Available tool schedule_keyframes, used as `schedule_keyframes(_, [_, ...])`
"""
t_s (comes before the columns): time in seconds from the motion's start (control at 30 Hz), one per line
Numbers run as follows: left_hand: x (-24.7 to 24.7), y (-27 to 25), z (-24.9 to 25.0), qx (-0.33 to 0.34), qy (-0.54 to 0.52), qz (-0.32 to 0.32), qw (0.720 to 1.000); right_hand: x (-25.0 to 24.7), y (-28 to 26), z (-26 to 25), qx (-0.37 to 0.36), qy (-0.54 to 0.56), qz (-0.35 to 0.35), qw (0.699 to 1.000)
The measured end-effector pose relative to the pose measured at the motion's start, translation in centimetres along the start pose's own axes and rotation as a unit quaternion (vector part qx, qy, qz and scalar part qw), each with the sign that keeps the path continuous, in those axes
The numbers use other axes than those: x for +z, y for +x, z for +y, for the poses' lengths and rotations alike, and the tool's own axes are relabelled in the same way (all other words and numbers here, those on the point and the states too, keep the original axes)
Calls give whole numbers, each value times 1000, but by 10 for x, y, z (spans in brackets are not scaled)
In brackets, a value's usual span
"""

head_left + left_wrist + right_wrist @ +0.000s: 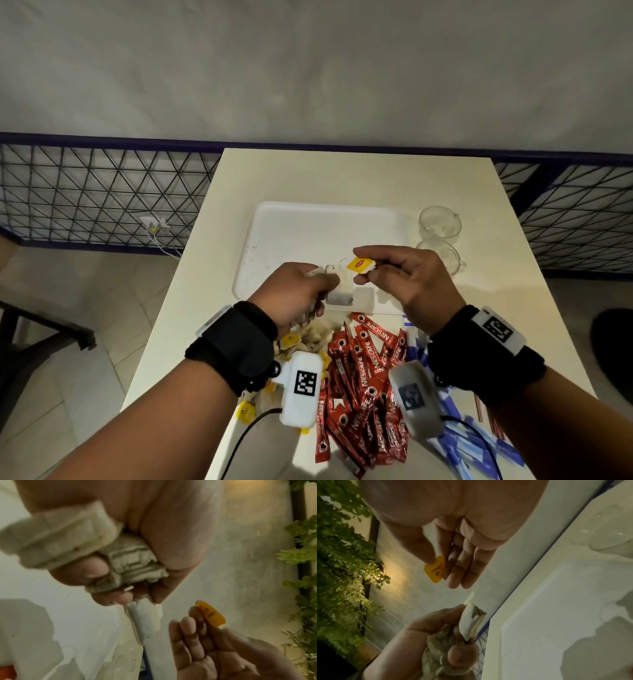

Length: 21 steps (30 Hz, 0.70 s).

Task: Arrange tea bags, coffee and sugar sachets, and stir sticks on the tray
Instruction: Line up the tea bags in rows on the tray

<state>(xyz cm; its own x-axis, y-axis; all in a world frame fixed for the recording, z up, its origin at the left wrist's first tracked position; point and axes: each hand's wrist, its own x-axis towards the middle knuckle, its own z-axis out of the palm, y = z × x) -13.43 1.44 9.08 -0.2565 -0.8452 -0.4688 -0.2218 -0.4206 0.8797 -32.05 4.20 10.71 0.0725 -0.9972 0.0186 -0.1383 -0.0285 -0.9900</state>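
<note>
Above the near edge of the white tray (308, 222) my left hand (301, 291) grips a bunch of white tea bags (133, 562), one hanging down (339, 291). My right hand (394, 270) pinches a yellow tea bag tag (359, 265) between thumb and forefinger, close to the left hand; the tag (435, 570) also shows in the right wrist view (211, 615). Near me on the table lie loose tea bags with yellow tags (291, 341), red coffee sachets (363, 377) and blue-white sachets (472, 435).
Two clear glass cups (440, 222) stand right of the tray on the cream table (342, 174). Thin striped sticks (481, 409) lie at the table's right edge by my right arm. A blue wire fence (102, 192) runs behind the table.
</note>
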Motion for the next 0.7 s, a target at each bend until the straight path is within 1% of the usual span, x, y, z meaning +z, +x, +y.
schedule_keyframes(0.07, [6, -3, 3, -6, -3, -6, 1000, -3, -3, -2, 7, 36, -1, 999])
schedule_keyframes(0.13, [12, -5, 7, -7, -6, -13, 1000, -4, -2, 1, 2, 34, 24, 999])
schedule_keyframes(0.27, [25, -6, 11, 9, -24, -11, 1000, -3, 6, 13, 67, 82, 57, 993])
schedule_keyframes(0.4, [36, -6, 14, 21, -19, 10, 1000, -9, 9, 18, 85, 103, 63, 989])
schedule_keyframes(0.47, [40, -4, 12, 30, -11, 20, 999, -14, 10, 23, 98, 101, 57, 988])
schedule_keyframes(0.57, [46, -2, 9, 44, -5, 44, 998, -18, 11, 32, 115, 54, 51, 991])
schedule_keyframes(0.7, [52, 0, 3, 55, -29, 82, 995, -10, 18, 42, 116, 49, 69, 990])
